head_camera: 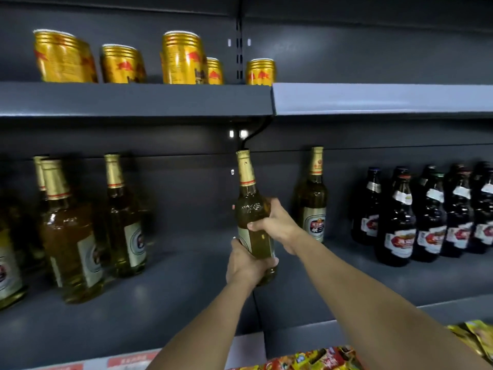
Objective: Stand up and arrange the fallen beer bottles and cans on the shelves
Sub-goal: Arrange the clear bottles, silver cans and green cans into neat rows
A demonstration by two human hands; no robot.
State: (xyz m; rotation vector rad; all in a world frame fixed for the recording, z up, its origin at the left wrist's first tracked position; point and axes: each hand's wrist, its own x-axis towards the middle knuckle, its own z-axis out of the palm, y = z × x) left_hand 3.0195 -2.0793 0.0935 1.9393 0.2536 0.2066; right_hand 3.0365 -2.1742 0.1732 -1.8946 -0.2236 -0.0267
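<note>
A green beer bottle [252,206] with gold foil on its neck stands nearly upright over the middle of the lower shelf [165,297]. Both hands hold it. My left hand [244,265] grips its lower body near the base. My right hand [274,222] wraps around its shoulder from the right. Its base looks slightly above the shelf or just touching; I cannot tell which. Another matching bottle [312,198] stands upright just to the right. Several more matching bottles [69,231] stand at the left.
Several gold cans [181,58] stand on the upper shelf [133,98]. Dark brown bottles [400,217] with red labels fill the lower shelf's right side. Colourful snack packets [314,359] lie below the shelf's front edge, which carries red price tags.
</note>
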